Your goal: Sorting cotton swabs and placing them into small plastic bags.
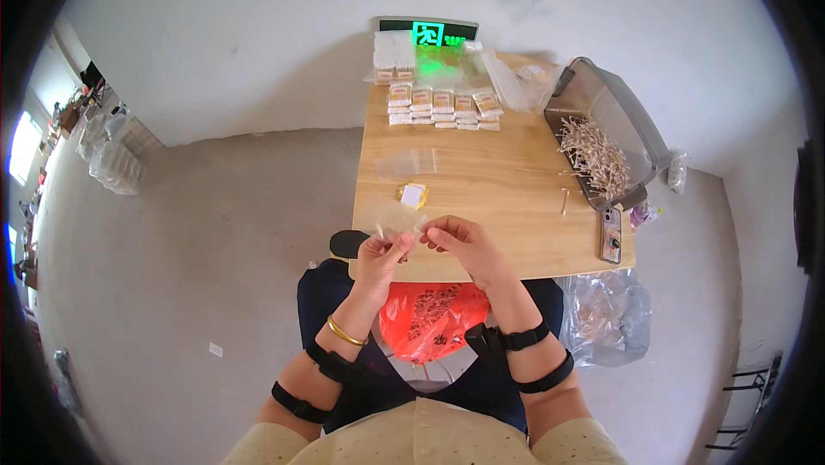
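A small clear plastic bag [398, 220] is held up over the table's near edge. My left hand [380, 260] pinches it between thumb and fingers. Close beside it, my right hand [464, 246] has its thumb and fingertips closed at the bag's right edge. Just beyond lies a small stack of cards [413, 196], white on top with yellow edges. Farther off, flat clear bags [407, 162] rest on the wood. Rows of packed cotton swabs [443, 106] are stacked toward the back.
An open grey plastic box [620, 95] of loose cotton swabs [597, 156] lies at the right. Near it are a phone [611, 236] and a stray swab [565, 202]. An exit sign [428, 33] stands at the table's back. A red bag [430, 319] hangs by my lap.
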`<state>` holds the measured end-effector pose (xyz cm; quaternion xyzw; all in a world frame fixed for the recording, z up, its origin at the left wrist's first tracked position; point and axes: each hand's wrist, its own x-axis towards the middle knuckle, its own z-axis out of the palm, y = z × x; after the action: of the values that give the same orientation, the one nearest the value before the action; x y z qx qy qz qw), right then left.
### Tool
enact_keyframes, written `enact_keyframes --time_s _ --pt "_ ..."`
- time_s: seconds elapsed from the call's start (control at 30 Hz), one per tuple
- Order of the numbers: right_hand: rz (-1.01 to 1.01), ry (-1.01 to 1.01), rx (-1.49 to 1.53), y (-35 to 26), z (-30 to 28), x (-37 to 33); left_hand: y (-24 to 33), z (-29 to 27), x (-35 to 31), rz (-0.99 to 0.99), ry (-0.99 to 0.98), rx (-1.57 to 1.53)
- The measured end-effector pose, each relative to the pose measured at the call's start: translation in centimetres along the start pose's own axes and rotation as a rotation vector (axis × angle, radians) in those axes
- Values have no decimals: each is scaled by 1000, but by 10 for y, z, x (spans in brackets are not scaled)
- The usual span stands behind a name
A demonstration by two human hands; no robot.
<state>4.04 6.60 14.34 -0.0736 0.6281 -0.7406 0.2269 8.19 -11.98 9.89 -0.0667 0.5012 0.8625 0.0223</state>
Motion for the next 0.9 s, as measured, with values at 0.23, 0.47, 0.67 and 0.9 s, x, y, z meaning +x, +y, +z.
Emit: enact_keyframes --time_s 0.23,0.47,0.67,0.9 --pt "-139 10 98 15 20 -24 12 14 -31 53 -29 177" --pt "-194 124 -219 14 21 -35 49 -11 -59 429 -28 677" --pt "-108 70 -464 -8 41 -58 88 18 -76 707 -389 1500" --pt "-144 15 -450 0 45 -60 90 9 -76 569 -463 1267"
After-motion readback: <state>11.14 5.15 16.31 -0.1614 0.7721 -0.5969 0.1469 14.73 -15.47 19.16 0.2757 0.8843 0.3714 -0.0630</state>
